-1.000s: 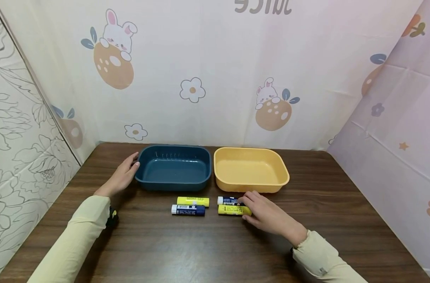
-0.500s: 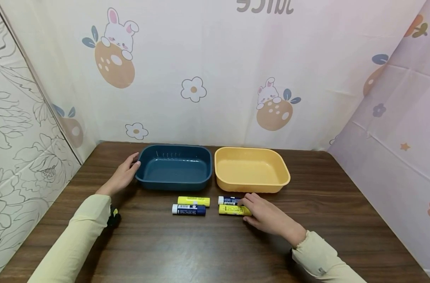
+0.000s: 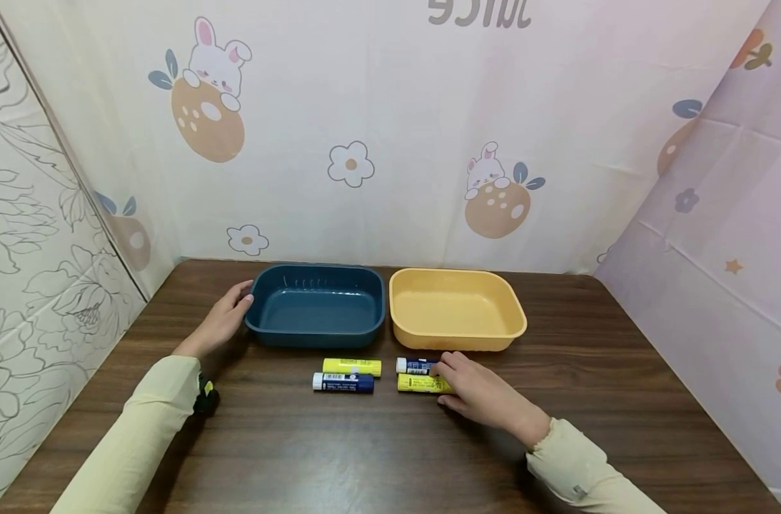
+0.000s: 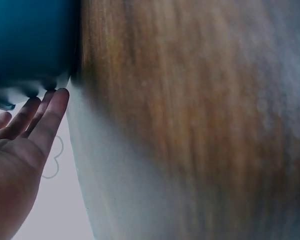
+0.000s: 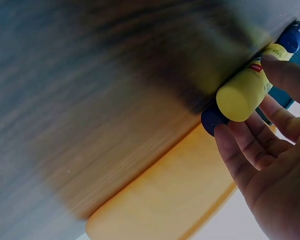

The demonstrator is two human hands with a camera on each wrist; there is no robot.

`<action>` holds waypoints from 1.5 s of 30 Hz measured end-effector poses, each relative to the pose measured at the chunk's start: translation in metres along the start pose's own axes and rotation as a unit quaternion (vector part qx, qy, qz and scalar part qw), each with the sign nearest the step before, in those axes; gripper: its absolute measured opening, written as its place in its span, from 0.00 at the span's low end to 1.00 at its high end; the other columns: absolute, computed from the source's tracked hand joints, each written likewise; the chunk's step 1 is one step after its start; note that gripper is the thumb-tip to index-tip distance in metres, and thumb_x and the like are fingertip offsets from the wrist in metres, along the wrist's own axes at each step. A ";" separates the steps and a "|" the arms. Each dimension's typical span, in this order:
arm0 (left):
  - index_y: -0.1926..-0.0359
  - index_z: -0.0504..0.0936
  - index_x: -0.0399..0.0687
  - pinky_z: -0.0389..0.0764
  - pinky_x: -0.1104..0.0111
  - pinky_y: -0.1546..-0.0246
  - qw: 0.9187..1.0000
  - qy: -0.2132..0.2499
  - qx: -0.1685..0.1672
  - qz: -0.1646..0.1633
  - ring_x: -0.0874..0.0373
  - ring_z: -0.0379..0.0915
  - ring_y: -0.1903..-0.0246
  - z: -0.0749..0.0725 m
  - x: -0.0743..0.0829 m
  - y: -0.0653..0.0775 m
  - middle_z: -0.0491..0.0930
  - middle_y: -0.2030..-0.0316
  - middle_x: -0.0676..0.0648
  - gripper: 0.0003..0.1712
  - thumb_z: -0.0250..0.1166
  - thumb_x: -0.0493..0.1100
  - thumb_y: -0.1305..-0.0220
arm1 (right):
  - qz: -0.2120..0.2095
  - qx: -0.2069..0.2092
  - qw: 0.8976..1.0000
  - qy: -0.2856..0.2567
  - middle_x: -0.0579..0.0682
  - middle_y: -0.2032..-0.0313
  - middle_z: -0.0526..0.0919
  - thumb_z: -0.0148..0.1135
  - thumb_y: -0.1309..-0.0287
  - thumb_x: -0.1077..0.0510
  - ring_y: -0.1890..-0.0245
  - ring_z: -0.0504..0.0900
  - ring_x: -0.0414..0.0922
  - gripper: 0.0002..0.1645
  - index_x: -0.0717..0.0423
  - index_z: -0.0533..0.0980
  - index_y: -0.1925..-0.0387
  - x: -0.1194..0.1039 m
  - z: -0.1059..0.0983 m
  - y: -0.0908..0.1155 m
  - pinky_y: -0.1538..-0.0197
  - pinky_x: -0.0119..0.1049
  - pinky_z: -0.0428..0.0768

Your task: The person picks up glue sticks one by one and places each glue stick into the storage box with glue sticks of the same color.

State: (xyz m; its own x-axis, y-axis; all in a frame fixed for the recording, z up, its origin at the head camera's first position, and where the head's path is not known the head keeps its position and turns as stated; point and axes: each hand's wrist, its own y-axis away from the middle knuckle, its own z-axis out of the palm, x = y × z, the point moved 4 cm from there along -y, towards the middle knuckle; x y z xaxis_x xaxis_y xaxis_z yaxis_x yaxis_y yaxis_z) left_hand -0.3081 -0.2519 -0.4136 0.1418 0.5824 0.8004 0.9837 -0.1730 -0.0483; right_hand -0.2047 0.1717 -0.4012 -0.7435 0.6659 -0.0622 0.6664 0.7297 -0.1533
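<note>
In the head view my left hand [image 3: 220, 318] rests its fingertips against the left wall of the dark blue plastic tray [image 3: 313, 339]. Its fingers are nearly straight in the left wrist view. My right hand [image 3: 483, 396] spans the right ends of two glue sticks lying side by side. The thumb touches the yellow glue stick [image 5: 240, 95], and the fingers reach the dark blue glue stick [image 5: 213, 120] behind it. Left of these lies a second pair, a yellow glue stick [image 3: 352, 367] behind a dark blue glue stick with a white cap [image 3: 343, 383].
A yellow plastic tray [image 3: 457, 341] stands right of the blue one, just behind the glue sticks. Both trays are near the back of the wooden table [image 3: 339, 457], before a printed curtain [image 3: 403, 143].
My right hand has shifted slightly to the left over the ends of its pair of glue sticks. The left hand and both trays hold their places.
</note>
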 end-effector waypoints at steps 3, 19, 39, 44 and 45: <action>0.29 0.47 0.30 0.58 0.42 0.39 1.000 0.002 0.002 0.006 0.34 0.54 0.37 0.000 0.000 0.000 0.55 0.35 0.26 0.32 0.36 0.48 0.23 | 0.006 0.002 1.000 0.001 0.44 0.62 0.71 0.72 0.49 0.56 0.62 0.69 0.40 0.19 0.55 0.76 0.57 -0.001 0.000 0.000 0.59 0.36 0.76; 0.28 0.47 0.34 0.73 0.47 0.48 1.000 0.030 -0.004 0.000 0.35 0.62 0.42 0.000 -0.001 0.001 0.58 0.36 0.28 0.32 0.37 0.50 0.23 | -0.005 0.024 0.999 0.031 0.46 0.66 0.72 0.74 0.54 0.59 0.66 0.71 0.42 0.19 0.56 0.75 0.62 -0.005 0.001 -0.002 0.63 0.37 0.77; 0.27 0.46 0.35 0.74 0.48 0.48 0.998 0.066 -0.017 -0.009 0.34 0.59 0.40 -0.001 -0.003 0.000 0.54 0.35 0.27 0.32 0.37 0.48 0.23 | -0.014 0.029 0.999 0.023 0.46 0.66 0.72 0.73 0.53 0.60 0.66 0.71 0.40 0.17 0.57 0.74 0.62 -0.006 -0.001 0.000 0.64 0.35 0.78; 0.28 0.46 0.34 0.75 0.49 0.49 0.997 0.071 -0.018 -0.010 0.34 0.59 0.40 -0.001 -0.004 0.000 0.54 0.35 0.27 0.32 0.37 0.49 0.23 | -0.018 0.037 0.999 0.029 0.44 0.65 0.72 0.74 0.53 0.60 0.66 0.71 0.39 0.18 0.56 0.75 0.61 -0.007 -0.006 0.000 0.64 0.34 0.78; 0.28 0.46 0.34 0.75 0.49 0.49 0.997 0.072 -0.019 -0.010 0.34 0.59 0.40 -0.001 -0.004 0.000 0.54 0.35 0.27 0.32 0.37 0.49 0.23 | -0.019 0.039 0.999 0.030 0.44 0.65 0.72 0.74 0.53 0.60 0.65 0.71 0.39 0.18 0.56 0.75 0.61 -0.007 -0.007 -0.001 0.64 0.34 0.78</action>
State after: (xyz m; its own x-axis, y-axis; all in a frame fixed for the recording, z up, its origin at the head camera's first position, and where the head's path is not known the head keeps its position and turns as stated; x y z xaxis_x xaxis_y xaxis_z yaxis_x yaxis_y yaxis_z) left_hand -0.3093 -0.2550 -0.4156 0.1022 0.4666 0.8786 0.9810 -0.1938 -0.0112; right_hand -0.1995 0.1676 -0.3942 -0.7613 0.6483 0.0045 0.6300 0.7414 -0.2311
